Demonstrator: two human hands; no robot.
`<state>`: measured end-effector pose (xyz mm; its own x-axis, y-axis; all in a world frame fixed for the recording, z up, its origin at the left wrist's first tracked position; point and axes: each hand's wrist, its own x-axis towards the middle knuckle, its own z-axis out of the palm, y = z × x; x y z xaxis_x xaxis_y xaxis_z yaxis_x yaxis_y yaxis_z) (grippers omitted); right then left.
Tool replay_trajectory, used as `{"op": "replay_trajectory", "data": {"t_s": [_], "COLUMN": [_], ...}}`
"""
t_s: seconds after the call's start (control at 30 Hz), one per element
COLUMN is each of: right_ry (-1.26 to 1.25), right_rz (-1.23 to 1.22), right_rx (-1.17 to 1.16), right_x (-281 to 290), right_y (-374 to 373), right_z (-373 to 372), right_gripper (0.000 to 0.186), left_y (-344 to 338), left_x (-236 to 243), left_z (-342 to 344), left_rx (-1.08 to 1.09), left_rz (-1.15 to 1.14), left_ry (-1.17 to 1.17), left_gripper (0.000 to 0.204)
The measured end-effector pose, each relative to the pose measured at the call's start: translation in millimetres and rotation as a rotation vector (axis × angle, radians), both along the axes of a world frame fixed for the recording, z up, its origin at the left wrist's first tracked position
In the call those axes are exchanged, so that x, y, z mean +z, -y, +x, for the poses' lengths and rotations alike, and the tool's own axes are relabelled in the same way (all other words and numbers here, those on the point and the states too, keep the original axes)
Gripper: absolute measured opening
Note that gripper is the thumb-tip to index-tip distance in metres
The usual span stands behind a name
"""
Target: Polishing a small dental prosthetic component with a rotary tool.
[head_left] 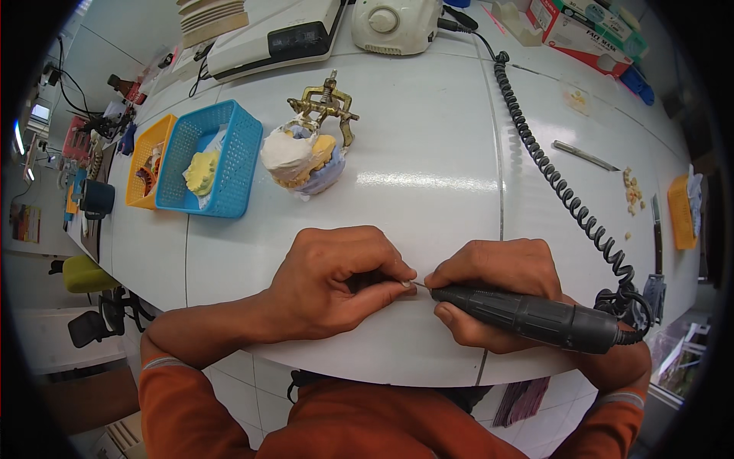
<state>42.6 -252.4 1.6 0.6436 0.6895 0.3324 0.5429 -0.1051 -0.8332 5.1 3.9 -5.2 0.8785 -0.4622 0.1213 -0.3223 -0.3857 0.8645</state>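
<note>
My left hand [325, 279] pinches a tiny pale piece, perhaps an artificial tooth [407, 284], between thumb and forefinger. My right hand [505, 268] grips a black rotary handpiece [527, 315] like a pen. Its thin bur [420, 285] points left and reaches the pale piece; whether they touch is too small to tell. Both hands are low over the white table [413, 222], near its front edge. Beyond my left hand stands a brass articulator [327, 99] with plaster dental casts [287, 157] in white, yellow and lilac.
A coiled cord [547, 157] links the handpiece to a cream control unit [395, 27]. At left are a blue basket [243, 164] with a yellow cast and an orange basket [140, 200]. To the right lie a knife [585, 155], another blade [657, 229] and several small tooth-like pieces [633, 191].
</note>
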Motion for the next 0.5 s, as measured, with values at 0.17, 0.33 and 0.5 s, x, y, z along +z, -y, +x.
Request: {"op": "replay_trajectory", "data": {"t_s": [0.17,0.33,0.5], "right_ry": [0.007,0.012,0.006], "right_rz": [-0.006,-0.004,-0.008], "right_rx": [0.018,0.012,0.009], "right_x": [-0.7,-0.1,-0.1], "right_y": [0.6,0.9,-0.3], "right_z": [0.8,0.4,0.7], "right_gripper": [0.023,0.023,0.023], "left_y": [0.3,1.5,0.4], "left_x": [-0.1,-0.9,-1.7], "left_z": [-0.3,-0.8,-0.2], "left_rx": [0.004,0.003,0.001], "left_rz": [-0.003,-0.015,-0.008], "left_ry": [-0.002,0.010,0.008], "left_gripper": [0.016,0.016,0.016]}}
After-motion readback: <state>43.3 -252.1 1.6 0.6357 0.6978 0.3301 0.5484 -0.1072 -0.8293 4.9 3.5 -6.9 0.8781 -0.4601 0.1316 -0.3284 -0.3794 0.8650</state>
